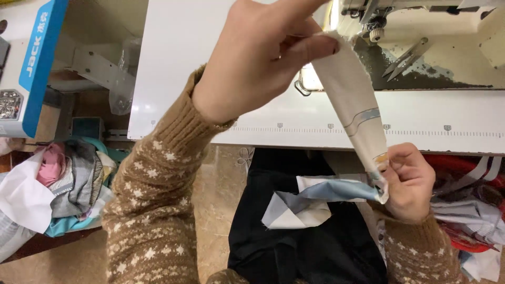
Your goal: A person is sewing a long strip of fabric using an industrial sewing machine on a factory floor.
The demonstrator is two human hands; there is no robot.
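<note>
1. the left hand [252, 58], at about 12 o'clock in the view, is raised above the white sewing table [210, 68]; its thumb and fingers are pinched shut on the top end of a cream fabric strip [355, 105].
2. the right hand [407, 181], at about 4 o'clock, is closed around the strip's lower end, just below the table edge – so the strip is stretched taut between the two hands, slanting down to the right.
3. from the right hand a bunch of blue and white fabric pieces [305, 202] trails toward 6 o'clock, resting on the dark cloth over the lap [305, 247].
4. the sewing machine [421, 16] sits at 1 o'clock, with thread snips [407, 55] lying on its bed.
5. progress, as a judgement: the strip is off the machine and in the air, being straightened or checked – whether it is already stitched cannot be told.
6. a heap of fabric scraps [63, 184] lies at 8 o'clock, and more cloth [468, 205] at 4 o'clock.
</note>
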